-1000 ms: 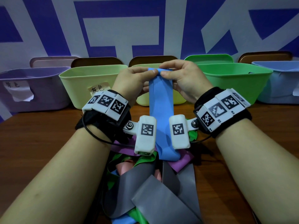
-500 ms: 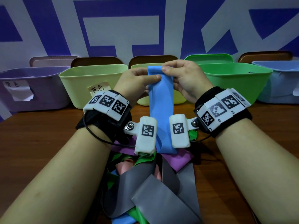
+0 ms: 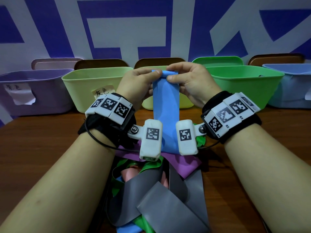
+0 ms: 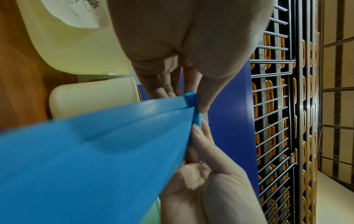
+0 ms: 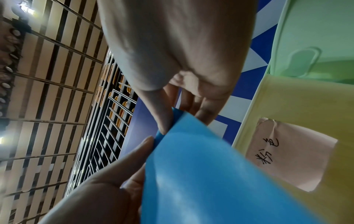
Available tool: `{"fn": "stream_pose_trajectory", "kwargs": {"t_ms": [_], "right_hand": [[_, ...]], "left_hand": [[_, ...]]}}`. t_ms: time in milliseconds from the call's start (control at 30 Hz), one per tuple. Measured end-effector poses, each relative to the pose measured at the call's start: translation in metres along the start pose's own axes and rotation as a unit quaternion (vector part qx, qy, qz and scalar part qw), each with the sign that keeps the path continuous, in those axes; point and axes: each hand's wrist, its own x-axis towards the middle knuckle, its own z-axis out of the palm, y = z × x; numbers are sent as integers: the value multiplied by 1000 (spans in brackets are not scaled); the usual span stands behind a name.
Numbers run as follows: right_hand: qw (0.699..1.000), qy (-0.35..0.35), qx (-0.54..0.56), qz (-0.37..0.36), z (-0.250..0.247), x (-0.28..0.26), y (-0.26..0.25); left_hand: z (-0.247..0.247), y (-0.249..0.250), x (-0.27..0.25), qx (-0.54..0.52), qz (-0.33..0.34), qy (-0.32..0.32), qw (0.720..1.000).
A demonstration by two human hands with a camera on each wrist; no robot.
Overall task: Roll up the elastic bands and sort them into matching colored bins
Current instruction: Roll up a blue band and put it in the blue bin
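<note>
A: What have the hands got?

B: Both pinch the top end of the blue band. The left hand has its thumb on the near face and its fingers behind; the right hand grips the other corner the same way, thumb in front.

A: Is anything rolled?

B: A small tight roll sits at the top edge, right between the two pinches. The left wrist view shows it best: a narrow blue roll under the thumb tip, with the flat of the band running away from it toward the camera.

A: And the rest of the band?

B: It hangs straight down from the grip, passing between the two wrist cameras, its lower end reaching the pile of grey, purple, green and pink bands below the wrists on the table.

A: The bins?

B: Behind the grip stands a row. The lilac bin is far to the left, a yellow bin just left, the green bin just right, the blue bin far right. Another yellow bin, with a pink label, stands directly behind the band.
</note>
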Motion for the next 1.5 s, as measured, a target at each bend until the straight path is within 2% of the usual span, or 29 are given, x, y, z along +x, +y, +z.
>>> {"fn": "stream_pose_trajectory", "kwargs": {"t_ms": [133,233,433,700,867,1000,1200,1367,1500], "right_hand": [[998,1,53,23,-1,0,-2],[999,-10,25,38,-2,-2,-1],[1000,8,23,16,-1,0,-1],[998,-7,67,13,0,-1,-3],[1000,-5,14,20,0,-2,-2],[1000,4,19,1,0,-1,-3],[998,-11,61,5,0,-3,-4],[1000,-10,12,15,0,-4,-3],[1000,7,23,0,1,-1,-3]], "left_hand": [[-2,1,1,-14,6,10,1000],[-2,1,1,-12,12,-2,1000],[1,0,1,-1,-15,-13,1000],[-3,1,1,-10,4,-16,1000],[-4,0,3,-17,0,-22,1000],[-1,0,2,-5,-18,-33,999],[-2,-1,2,2,4,-13,1000],[-5,-1,4,-9,6,-14,1000],[-2,-3,5,-11,-19,-21,1000]]}}
